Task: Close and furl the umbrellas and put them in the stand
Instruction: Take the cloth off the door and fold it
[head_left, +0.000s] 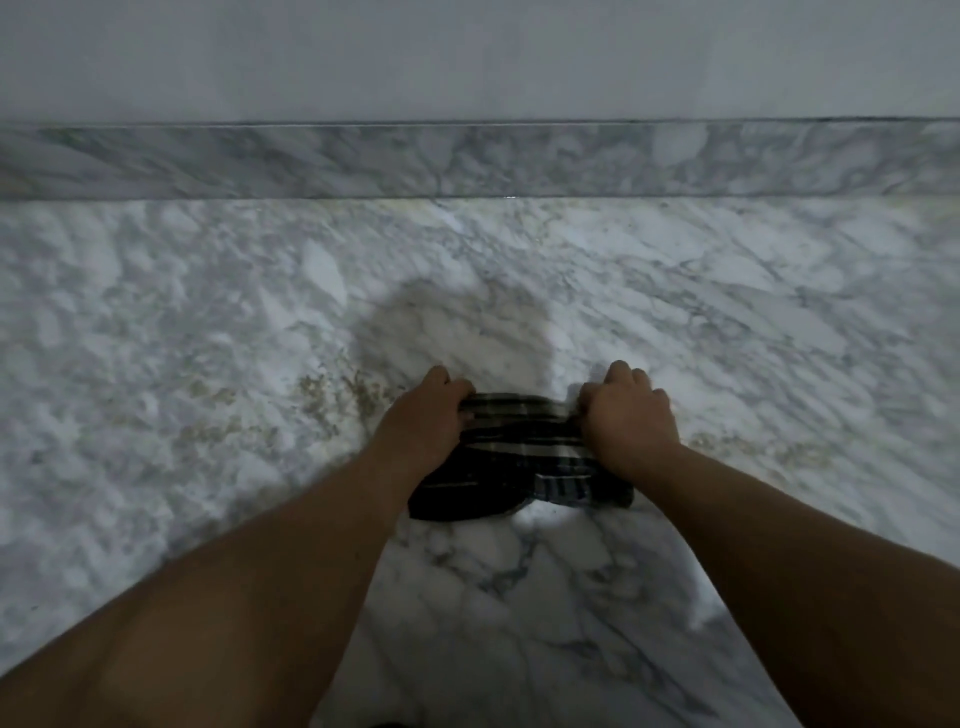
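Umbrella (519, 457) gripped at both ends by curled fingers (465, 400) over open marble floor (208, 312).

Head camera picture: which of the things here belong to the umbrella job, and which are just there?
Part of the job:
- dark plaid fabric umbrella, bunched up on the floor
- left hand, gripping its left end
- right hand, gripping its right end

Just there:
- white and grey marble floor
- marble skirting strip along the plain pale wall

No stand is in view.
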